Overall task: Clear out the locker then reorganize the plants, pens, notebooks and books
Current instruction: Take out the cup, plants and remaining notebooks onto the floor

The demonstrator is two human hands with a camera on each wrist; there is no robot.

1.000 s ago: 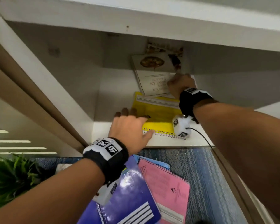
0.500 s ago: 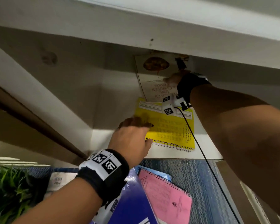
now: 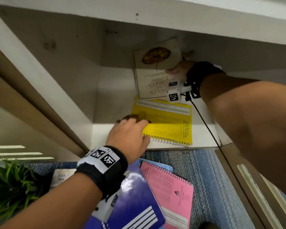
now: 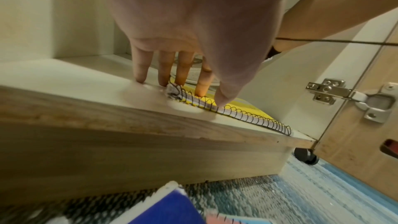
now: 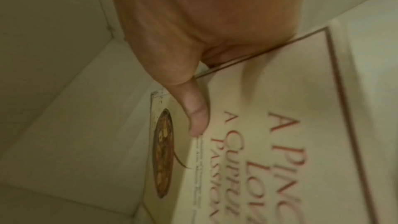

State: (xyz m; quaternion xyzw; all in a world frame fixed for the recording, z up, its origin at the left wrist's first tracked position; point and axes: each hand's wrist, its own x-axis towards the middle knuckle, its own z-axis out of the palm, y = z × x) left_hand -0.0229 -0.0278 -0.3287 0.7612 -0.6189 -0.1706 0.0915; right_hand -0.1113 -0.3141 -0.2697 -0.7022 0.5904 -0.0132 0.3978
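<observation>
The person appears to be partway through clearing the locker [image 3: 96,90]: both hands are inside it, each on something left on its floor. The right hand [image 3: 178,70] grasps the cookbook [image 3: 155,76] at its right edge, thumb lying on the cover, the other fingers hidden beneath; the book lies flat towards the back. The left hand [image 3: 129,133] is relaxed, its straight fingers [image 4: 202,88] resting on the near left corner of the yellow notebook [image 3: 168,123], which lies flat by the front edge. Next, each likely needs lifting clear of the shelf lip and carrying out to the carpet [image 3: 205,176], where a purple notebook [image 3: 135,195], a pink notebook [image 3: 170,187] and a plant [image 3: 8,182] already lie. The cookbook is cream with red lettering and a pictured dish; the yellow notebook is spiral-bound and covered in fine print.
</observation>
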